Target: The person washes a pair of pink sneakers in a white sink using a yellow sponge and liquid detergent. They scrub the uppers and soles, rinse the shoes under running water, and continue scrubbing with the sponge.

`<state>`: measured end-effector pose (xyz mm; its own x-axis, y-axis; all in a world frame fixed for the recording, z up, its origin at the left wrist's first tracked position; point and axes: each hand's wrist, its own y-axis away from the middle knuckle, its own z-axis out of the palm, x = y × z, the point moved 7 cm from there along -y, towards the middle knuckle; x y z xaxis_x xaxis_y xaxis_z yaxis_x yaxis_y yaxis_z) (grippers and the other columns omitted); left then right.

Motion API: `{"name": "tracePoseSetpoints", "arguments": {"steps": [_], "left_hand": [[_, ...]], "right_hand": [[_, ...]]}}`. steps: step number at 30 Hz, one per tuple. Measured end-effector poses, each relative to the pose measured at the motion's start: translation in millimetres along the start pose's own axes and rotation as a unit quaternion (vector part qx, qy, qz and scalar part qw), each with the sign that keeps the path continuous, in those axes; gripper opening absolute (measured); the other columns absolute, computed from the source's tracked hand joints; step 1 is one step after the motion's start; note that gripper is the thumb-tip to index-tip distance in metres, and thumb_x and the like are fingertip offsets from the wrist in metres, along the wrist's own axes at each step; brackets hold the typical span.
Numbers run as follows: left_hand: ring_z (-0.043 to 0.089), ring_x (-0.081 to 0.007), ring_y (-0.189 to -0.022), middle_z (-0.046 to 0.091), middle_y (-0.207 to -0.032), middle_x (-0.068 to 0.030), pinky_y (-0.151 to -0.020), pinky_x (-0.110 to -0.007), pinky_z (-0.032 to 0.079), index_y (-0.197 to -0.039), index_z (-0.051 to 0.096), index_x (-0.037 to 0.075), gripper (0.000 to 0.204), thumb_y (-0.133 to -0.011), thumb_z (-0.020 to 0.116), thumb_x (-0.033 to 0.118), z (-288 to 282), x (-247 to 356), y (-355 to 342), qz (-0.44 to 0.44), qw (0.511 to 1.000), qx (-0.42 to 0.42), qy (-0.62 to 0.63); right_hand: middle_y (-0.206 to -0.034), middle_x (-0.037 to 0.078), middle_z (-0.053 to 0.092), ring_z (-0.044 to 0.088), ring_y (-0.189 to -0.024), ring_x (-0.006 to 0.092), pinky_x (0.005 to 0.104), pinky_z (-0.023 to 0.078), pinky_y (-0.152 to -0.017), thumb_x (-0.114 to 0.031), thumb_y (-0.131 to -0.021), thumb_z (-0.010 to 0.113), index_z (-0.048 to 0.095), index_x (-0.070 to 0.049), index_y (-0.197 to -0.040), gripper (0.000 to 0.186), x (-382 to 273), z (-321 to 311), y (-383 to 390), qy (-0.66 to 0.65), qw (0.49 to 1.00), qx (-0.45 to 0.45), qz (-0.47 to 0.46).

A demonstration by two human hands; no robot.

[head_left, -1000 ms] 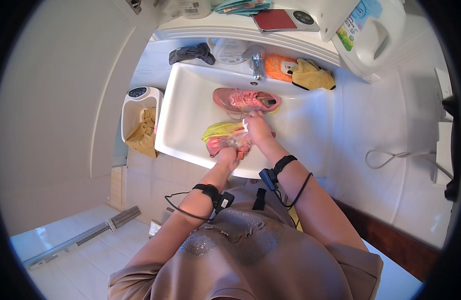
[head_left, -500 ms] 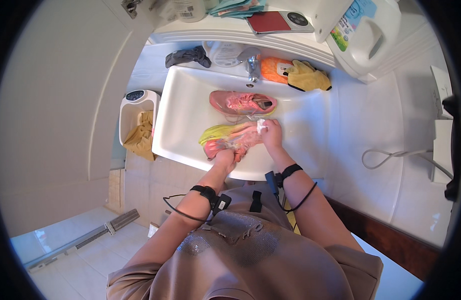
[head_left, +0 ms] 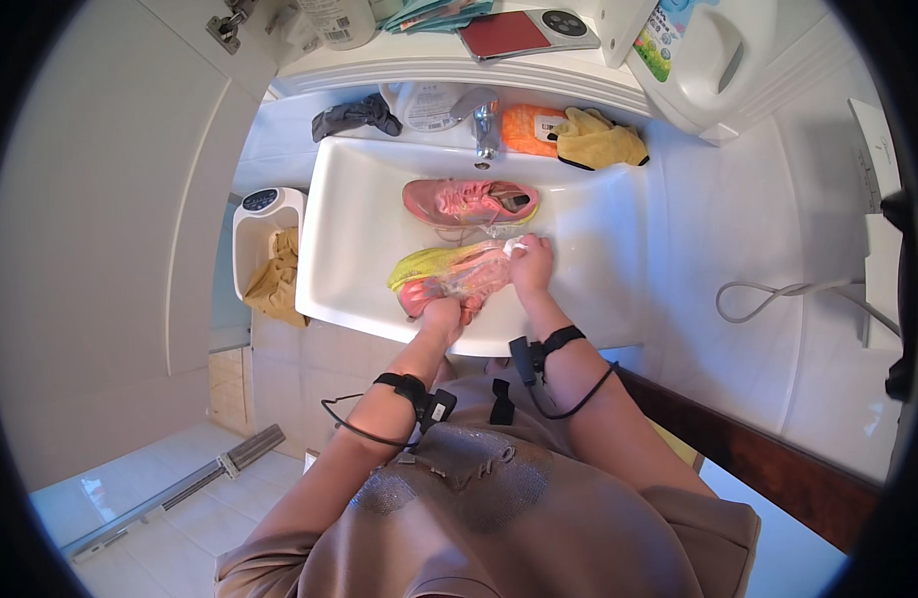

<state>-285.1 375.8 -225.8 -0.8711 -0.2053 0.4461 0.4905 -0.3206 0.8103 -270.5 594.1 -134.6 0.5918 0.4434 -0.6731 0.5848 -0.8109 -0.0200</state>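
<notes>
In the white sink (head_left: 333, 229), a wet pink and yellow sneaker (head_left: 429, 266) lies nearer me, sole edge and side showing with suds on it. My left hand (head_left: 446, 316) is closed on its lower left part. My right hand (head_left: 531, 264) pinches a small white cloth or wad (head_left: 514, 245) against the sneaker's right end. Beyond them a second pink sneaker (head_left: 457, 202) lies on its own, its laces and opening facing up, below the chrome faucet (head_left: 486, 130).
Dark cloth (head_left: 354, 118), a bottle (head_left: 426, 105), an orange pack (head_left: 521, 128) and yellow cloth (head_left: 598, 140) sit behind the sink. A shelf holds a phone (head_left: 504, 35); a jug (head_left: 708, 65) stands right. An open door (head_left: 100, 259), a bin (head_left: 243, 254) and a cable (head_left: 748, 304) flank it.
Since a second ago my right hand, with the white wad, has moved right along the sneaker to its end. My left hand keeps its grip. The view has shifted slightly.
</notes>
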Motion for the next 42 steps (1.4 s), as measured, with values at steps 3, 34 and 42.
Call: {"name": "tracePoseSetpoints", "arguments": {"steps": [3,34,42], "left_hand": [[0.066,-0.0237,-0.077,0.064,-0.1,-0.0159,-0.058,-0.03,0.055,-0.122,0.049,-0.004,0.03,-0.094,0.041,-0.006,-6.9,-7.0,-15.4,0.004,0.995,-0.031,-0.099],[0.068,-0.0236,-0.081,0.063,-0.109,-0.0092,-0.057,-0.039,0.058,-0.126,0.039,0.015,0.036,-0.096,0.055,0.003,-6.2,47.2,5.7,0.122,0.986,-0.025,0.114],[0.066,-0.0208,-0.097,0.062,-0.115,-0.0109,-0.075,-0.032,0.057,-0.127,0.039,0.01,0.047,-0.087,0.051,-0.011,-6.7,56.5,21.7,0.148,0.972,-0.009,0.181]], "right_hand": [[-0.096,0.015,0.061,0.059,-0.097,0.0362,0.0458,0.049,-0.086,-0.007,-0.077,0.063,0.066,-0.008,-0.092,0.015,-51.9,29.0,19.7,-0.116,0.99,-0.032,-0.072],[-0.098,0.018,0.065,0.063,-0.093,0.0376,0.0412,0.051,-0.083,-0.006,-0.081,0.066,0.066,-0.003,-0.103,0.023,-146.7,97.1,76.0,-0.063,0.904,-0.319,-0.278],[-0.094,0.016,0.064,0.063,-0.088,0.0361,0.0411,0.051,-0.079,-0.014,-0.081,0.067,0.071,-0.004,-0.094,0.017,-127.3,88.5,52.9,0.079,0.835,-0.362,-0.407]]}}
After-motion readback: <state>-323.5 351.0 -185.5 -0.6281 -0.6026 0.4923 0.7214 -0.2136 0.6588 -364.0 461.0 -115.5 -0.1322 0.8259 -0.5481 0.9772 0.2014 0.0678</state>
